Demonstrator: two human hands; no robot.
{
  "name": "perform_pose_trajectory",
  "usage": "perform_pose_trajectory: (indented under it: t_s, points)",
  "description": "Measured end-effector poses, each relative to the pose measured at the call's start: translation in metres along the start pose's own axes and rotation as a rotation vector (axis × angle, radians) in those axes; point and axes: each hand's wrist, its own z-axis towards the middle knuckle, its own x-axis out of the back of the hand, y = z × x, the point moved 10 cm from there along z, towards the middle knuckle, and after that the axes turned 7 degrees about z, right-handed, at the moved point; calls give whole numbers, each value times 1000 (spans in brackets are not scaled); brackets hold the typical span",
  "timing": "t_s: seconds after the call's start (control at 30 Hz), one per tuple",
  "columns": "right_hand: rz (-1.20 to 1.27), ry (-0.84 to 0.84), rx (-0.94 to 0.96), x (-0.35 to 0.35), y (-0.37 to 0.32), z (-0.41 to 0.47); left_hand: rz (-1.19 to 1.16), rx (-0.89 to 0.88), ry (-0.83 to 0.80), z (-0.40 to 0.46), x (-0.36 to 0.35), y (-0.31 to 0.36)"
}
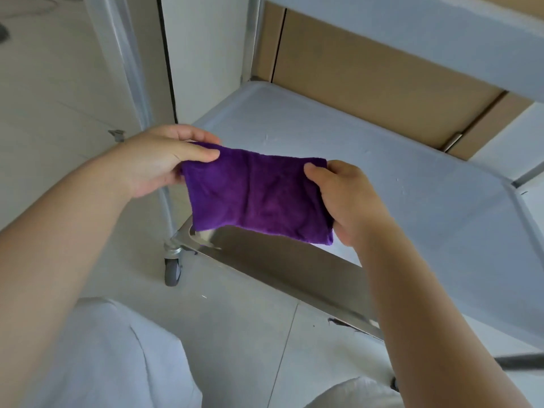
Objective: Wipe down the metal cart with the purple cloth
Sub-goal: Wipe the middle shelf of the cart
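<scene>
Two hands hold the purple cloth stretched between them, off any surface, near the middle of the view. At about 9 o'clock of the cloth, the left hand pinches its upper left corner, thumb on the near face and fingers curled behind. At 3 o'clock, the right hand grips the right edge, thumb pressed on the front and fingers wrapped round the back. The cloth is folded into a rough rectangle and hangs over the near left corner of the metal cart, whose lower shelf spreads toward 2 o'clock; an upper shelf crosses at 1 o'clock. A caster wheel sits under the cart's corner at 7 o'clock of the cloth. Pale floor tiles lie at 6 o'clock, with light trousers at the bottom edge. Behind the cart at 12 o'clock stands a brown panel. No writing can be read.
</scene>
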Motion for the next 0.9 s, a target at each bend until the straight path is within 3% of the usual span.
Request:
perform_pose_trajectory:
  t_s: [0.1, 0.23, 0.37, 0.43, 0.53, 0.63, 0.77, 0.9]
  points:
    - [-68, 7, 74, -21, -16, 13, 216, -62, 244, 9, 35, 18]
    - [-97, 39, 118, -46, -27, 31, 763, -315, 560, 8, 49, 61]
    - [-560, 126, 233, -71, -36, 34, 1083, -382, 461, 23, 16, 48]
    - [-641, 89, 423, -95, -46, 27, 1067, -371, 441, 26, 17, 32]
    - [-795, -190, 595, -151, -39, 21, 879, -427, 514, 19, 38, 11]
    - [-1070, -401, 545, -186, -12, 32, 768, -507, 524, 5, 44, -18]
    - [-1226, -459, 542, -190, -3, 37, 658, -513, 519, -9, 45, -40]
    - [-1234, -499, 525, -189, 1, 36, 545, -502, 549, -14, 50, -37]
